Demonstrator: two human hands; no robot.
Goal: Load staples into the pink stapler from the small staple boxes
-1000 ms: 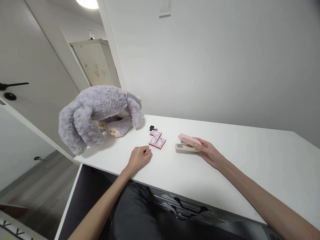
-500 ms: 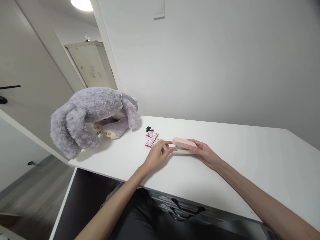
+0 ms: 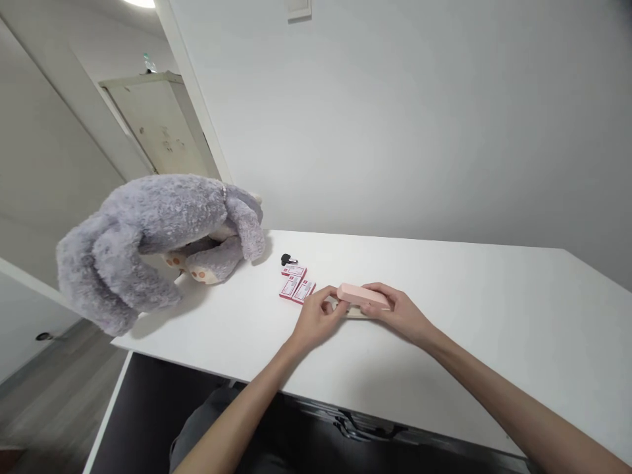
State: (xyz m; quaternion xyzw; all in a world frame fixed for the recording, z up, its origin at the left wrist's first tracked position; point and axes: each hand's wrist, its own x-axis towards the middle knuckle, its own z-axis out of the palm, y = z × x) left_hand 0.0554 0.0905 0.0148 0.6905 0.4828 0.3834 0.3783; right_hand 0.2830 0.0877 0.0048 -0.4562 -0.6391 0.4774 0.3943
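Note:
A pink stapler (image 3: pixel 363 295) with a cream base (image 3: pixel 356 312) lies on the white desk, its top arm slightly raised above the base. My right hand (image 3: pixel 402 316) grips the rear of the stapler, thumb along the near side and fingers over the far side. My left hand (image 3: pixel 318 317) is at its front end, with thumb and index finger closed around the tip. The staple slot is hidden behind my left fingers. Just beyond my left hand lie several small red-and-white boxes (image 3: pixel 291 286).
A black item with a metal end (image 3: pixel 288 260) sits behind the boxes. A large lilac plush toy (image 3: pixel 168 210) slumps over the desk's left end. The white desk (image 3: pixel 474 316) runs up to the wall. Dark drawers with handles (image 3: pixel 365 428) are below its front edge.
My left thumb and fingers have closed onto the stapler's front end. The top arm sits lower over the base, and my right hand has shifted forward along it. The camera view has turned slightly right.

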